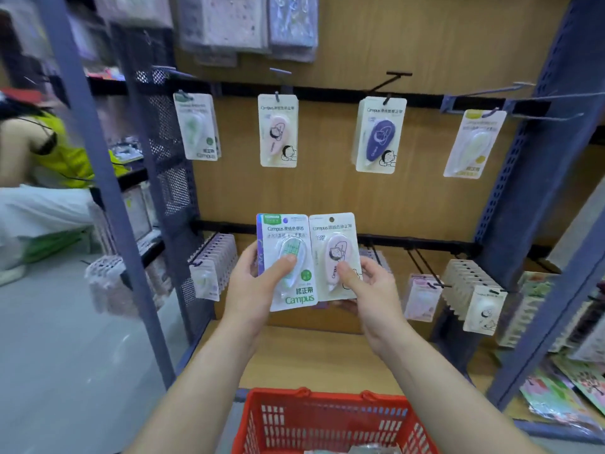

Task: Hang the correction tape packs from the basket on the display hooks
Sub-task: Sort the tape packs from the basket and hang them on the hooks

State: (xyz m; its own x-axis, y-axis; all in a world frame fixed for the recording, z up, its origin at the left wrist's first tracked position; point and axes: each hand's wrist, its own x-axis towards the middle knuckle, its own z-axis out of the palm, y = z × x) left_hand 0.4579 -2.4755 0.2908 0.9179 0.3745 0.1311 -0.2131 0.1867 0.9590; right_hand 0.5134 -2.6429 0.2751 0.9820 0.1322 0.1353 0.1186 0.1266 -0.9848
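The left hand (pixel 255 286) holds up a green pack (pixel 288 247) printed "Campus" twice, its fingers (pixel 283 266) clamped on the card. Edge to edge with it, the right hand (pixel 373 290) pinches a pink pack (pixel 334 253), also "Campus". Both are in front of the display, above the red basket (pixel 330 399). A hanging pink pack (pixel 278 131) and a purple pack (pixel 379 136) on the upper hooks (pixel 389 80) read "Campus" too.

1. a wood-grain back panel (pixel 442 44) fills a shop display bay, crossed by two black rails (pixel 330 93).
2. blue-grey steel uprights (pixel 108 191) frame the bay; a dark perforated mesh panel (pixel 170 191) closes its left side.
3. a wooden bottom shelf (pixel 311 355) sits low above a pale grey floor (pixel 65 355).
4. at left, a person (pixel 55 152) in a yellow-green top and white trousers crouches by neighbouring shelves.
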